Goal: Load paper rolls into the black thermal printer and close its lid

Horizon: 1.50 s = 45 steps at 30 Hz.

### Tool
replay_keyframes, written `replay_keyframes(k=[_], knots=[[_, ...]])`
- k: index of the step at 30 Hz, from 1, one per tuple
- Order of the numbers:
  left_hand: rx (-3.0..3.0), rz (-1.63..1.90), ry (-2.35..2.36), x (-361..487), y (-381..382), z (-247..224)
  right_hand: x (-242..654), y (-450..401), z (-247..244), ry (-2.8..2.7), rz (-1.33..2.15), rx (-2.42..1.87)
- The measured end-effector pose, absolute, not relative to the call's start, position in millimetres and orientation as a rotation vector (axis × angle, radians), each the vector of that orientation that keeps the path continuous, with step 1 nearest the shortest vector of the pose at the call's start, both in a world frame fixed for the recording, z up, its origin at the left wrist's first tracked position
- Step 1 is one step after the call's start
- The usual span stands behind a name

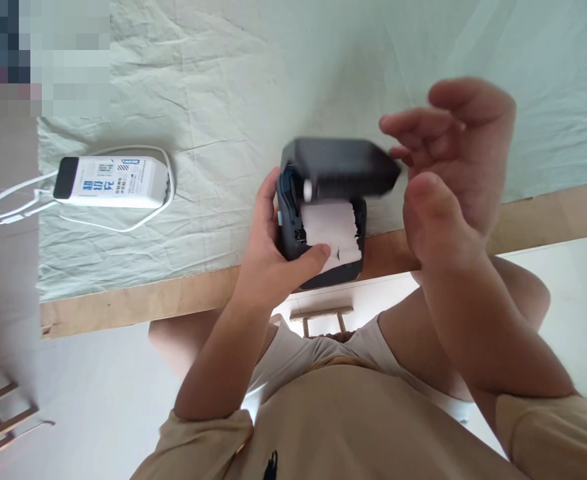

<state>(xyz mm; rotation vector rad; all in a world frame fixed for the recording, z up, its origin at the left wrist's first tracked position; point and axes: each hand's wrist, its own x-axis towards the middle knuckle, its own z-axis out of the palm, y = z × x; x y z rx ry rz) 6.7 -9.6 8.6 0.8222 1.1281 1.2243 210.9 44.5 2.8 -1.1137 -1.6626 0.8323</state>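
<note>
A small dark printer-like device [333, 274] is at the table's front edge, its black lid [346, 163] raised and slightly blurred. White paper [331, 227] with a ragged edge lies across the opening under the lid. My left hand [278, 257] holds the device from its left side, the thumb pressing on the paper and the fingers behind the body. My right hand [458, 160] is raised to the right of the lid, fingers apart and slightly curled, holding nothing. Its fingertips are close to the lid's right end; whether they touch it cannot be made out.
A white power bank or charger [118, 181] with a black end and white cables [13, 190] lies on the pale green cloth [213, 87] at the left. The wooden table edge [143, 307] runs in front of me. Wooden stool parts [3, 427] show at the lower left.
</note>
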Motion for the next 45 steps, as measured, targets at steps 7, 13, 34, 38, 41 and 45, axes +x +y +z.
replay_keyframes(k=[7,13,34,38,41,45], knots=[[0.759,1.226,1.074,5.6,-9.2,9.6,214.8,46.0,-10.9,-1.840,1.102,-0.918],[0.732,1.252,1.062,8.4,-7.0,5.3,214.3,52.8,-20.5,-1.886,1.089,-0.908],[0.565,1.399,0.952,15.6,1.7,6.7,222.4,48.6,-11.7,-1.838,0.715,-0.998],[0.551,1.394,0.948,13.9,0.7,5.5,211.5,37.6,3.4,-1.708,0.480,-1.045],[0.562,1.369,0.956,11.3,0.1,3.6,199.9,33.7,17.1,-1.540,0.393,-1.127],[0.559,1.337,0.982,9.5,-0.8,3.7,191.5,37.2,32.3,-1.711,0.287,-1.181]])
